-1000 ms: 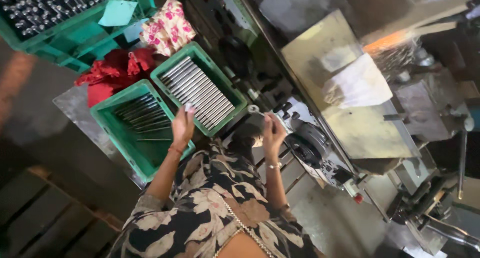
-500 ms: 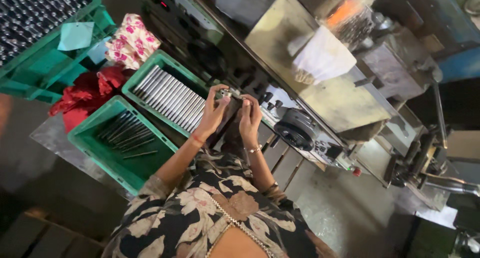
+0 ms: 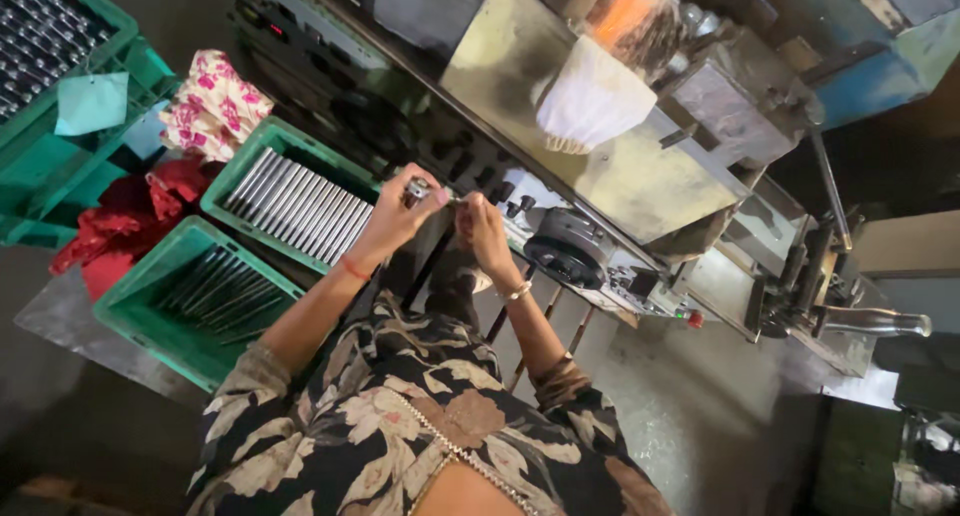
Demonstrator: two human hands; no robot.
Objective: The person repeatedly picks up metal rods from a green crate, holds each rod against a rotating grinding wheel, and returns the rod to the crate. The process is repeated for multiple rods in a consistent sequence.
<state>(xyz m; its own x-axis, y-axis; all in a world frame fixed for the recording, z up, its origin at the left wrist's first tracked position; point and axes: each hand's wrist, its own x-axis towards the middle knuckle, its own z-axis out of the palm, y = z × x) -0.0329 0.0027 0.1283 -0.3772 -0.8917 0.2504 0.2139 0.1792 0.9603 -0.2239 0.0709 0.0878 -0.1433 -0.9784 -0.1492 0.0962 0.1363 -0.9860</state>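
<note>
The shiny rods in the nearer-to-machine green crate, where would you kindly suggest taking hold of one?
Probably at an end, coming from above. The shiny rods lie flat, side by side and touching in the green crate, so there is no gap along their length for fingers; the ends near the crate wall look more reachable.

Workshop interior, dimly lit. A long metal machine [image 3: 600, 166] runs diagonally across the upper frame, its flat steel cover worn and stained; a bright orange glow [image 3: 625, 11] shows at its top end, just beside a white pleated paper item [image 3: 590, 101]. Blue-painted housing [image 3: 870, 66] occupies the upper right corner. Green plastic crates [image 3: 140, 306] stand at the left, near a red cloth [image 3: 130, 216] and a floral cloth [image 3: 212, 106]. The concrete floor [image 3: 690, 406] is grey, stained and scuffed.
</note>
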